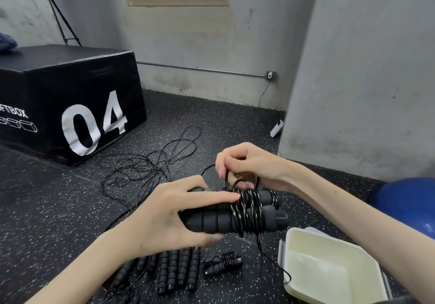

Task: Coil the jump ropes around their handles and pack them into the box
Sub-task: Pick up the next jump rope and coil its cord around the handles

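Nearest you, low and to the right, sits the pale box (329, 268), open and with nothing in it that shows; take it as your landmark. Just left of the box on the floor (211, 120) lies one finished bundle (222, 263), its rope already coiled around its handles, and further left of that a row of loose black handles (179, 270) with uncoiled cord among them. Above and to the left of the box, your left hand (169, 216) grips the paired foam handles (235, 216) of the rope in work, fingers curled around their left half. Your right hand (247, 164), above the handles and the nearer of the two to the box, pinches the rope (247, 211) and leads a loop over them. Several turns already bind the right half of the handles. Their long axis runs left to right, capped ends pointing toward the box side, so the rope wraps across that axis. A free tail hangs down from the coil toward the box's left edge. Further off, beyond your hands from the box, a tangle of loose rope (153, 162) lies in front of the black plyo box (66, 101). I judge the winding partly done; nothing is packed yet.
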